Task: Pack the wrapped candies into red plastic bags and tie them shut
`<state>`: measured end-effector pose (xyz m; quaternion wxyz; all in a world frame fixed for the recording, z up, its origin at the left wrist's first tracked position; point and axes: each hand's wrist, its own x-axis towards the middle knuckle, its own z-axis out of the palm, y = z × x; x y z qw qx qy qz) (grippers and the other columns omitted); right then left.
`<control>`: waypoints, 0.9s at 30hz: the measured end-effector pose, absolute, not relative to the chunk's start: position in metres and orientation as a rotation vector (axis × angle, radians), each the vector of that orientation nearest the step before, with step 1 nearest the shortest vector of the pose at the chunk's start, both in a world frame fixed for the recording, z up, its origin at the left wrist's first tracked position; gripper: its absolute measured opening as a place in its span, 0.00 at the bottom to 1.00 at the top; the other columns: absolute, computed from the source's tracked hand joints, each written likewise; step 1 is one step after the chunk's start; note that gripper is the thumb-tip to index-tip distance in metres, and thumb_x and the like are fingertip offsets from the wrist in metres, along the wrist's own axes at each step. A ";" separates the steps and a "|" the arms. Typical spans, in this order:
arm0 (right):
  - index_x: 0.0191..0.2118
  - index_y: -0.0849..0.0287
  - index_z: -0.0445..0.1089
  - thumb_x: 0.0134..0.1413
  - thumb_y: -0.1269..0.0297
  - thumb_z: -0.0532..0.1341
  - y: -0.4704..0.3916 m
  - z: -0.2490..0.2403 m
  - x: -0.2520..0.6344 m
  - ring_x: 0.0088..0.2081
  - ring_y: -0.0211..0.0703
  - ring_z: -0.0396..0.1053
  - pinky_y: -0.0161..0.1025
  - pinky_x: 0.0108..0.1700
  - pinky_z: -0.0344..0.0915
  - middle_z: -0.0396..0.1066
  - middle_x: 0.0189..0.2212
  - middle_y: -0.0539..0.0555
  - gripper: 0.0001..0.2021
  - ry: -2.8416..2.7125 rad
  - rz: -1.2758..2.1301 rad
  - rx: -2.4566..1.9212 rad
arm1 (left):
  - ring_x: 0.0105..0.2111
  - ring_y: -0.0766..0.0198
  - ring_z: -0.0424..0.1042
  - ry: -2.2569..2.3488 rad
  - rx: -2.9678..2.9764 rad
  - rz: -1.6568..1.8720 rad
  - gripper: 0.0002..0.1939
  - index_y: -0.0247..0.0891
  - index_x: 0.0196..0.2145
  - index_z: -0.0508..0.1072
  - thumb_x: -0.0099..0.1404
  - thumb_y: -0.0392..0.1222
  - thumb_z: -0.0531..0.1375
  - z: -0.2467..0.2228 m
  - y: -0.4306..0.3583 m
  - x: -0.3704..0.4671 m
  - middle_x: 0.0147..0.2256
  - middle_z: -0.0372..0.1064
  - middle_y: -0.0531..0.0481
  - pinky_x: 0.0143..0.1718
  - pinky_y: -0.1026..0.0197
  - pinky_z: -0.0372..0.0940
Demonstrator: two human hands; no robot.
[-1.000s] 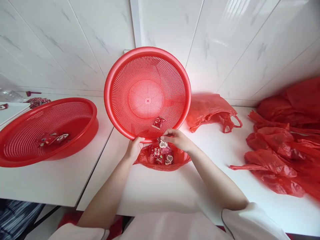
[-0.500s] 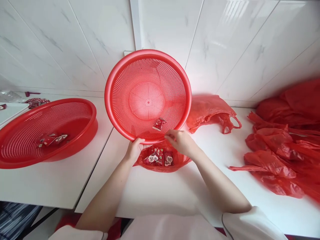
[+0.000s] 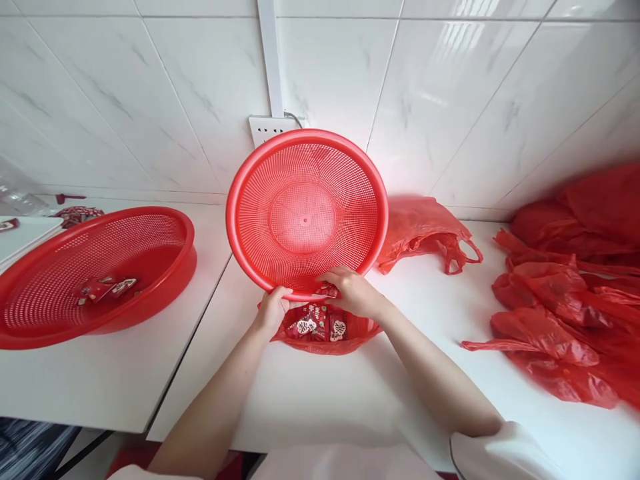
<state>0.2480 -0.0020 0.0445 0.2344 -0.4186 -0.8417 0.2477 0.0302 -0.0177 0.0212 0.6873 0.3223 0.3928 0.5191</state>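
Note:
A round red plastic mesh basket (image 3: 305,217) is tilted with its mouth toward me. Its lower rim hangs over an open red plastic bag (image 3: 320,347) that holds several small red packets (image 3: 338,328) with white labels. My left hand (image 3: 273,311) grips the lower left of the rim, thumb on the inner side. At the lower right, my right hand (image 3: 353,291) reaches inside with curled fingers over one small red packet (image 3: 327,291), partly covering it.
A second red mesh basket (image 3: 185,260) with a few packets stands at left. A red bag (image 3: 425,227) lies behind, by the tiled wall. Crumpled red bags (image 3: 565,300) are heaped at right. A wall socket (image 3: 270,127) shows behind the basket. A gap (image 3: 190,340) divides the tables.
My right hand has moved from the rim into the basket and closed over the packet. That packet now sits lower, at the rim. The basket has dropped slightly in view.

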 end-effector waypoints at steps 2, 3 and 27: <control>0.46 0.59 0.73 0.51 0.65 0.65 -0.001 0.051 0.249 0.41 0.47 0.71 0.44 0.45 0.67 0.75 0.38 0.55 0.15 -2.038 0.995 -1.094 | 0.45 0.48 0.74 0.892 0.723 1.162 0.11 0.31 0.35 0.75 0.55 0.36 0.58 0.023 -0.015 0.027 0.40 0.76 0.41 0.49 0.41 0.68; 0.44 0.59 0.73 0.50 0.63 0.66 -0.001 0.054 0.249 0.39 0.45 0.71 0.43 0.44 0.67 0.75 0.36 0.54 0.14 -1.866 1.177 -1.047 | 0.45 0.48 0.74 0.901 0.725 1.163 0.11 0.31 0.36 0.75 0.54 0.36 0.58 0.024 -0.015 0.027 0.40 0.76 0.41 0.49 0.41 0.68; 0.38 0.59 0.76 0.39 0.59 0.73 0.016 0.046 0.251 0.40 0.42 0.76 0.36 0.42 0.73 0.78 0.40 0.53 0.17 -0.774 1.545 -0.871 | 0.44 0.48 0.74 0.949 0.721 1.189 0.08 0.32 0.33 0.72 0.53 0.36 0.60 0.024 -0.014 0.029 0.38 0.75 0.43 0.47 0.41 0.69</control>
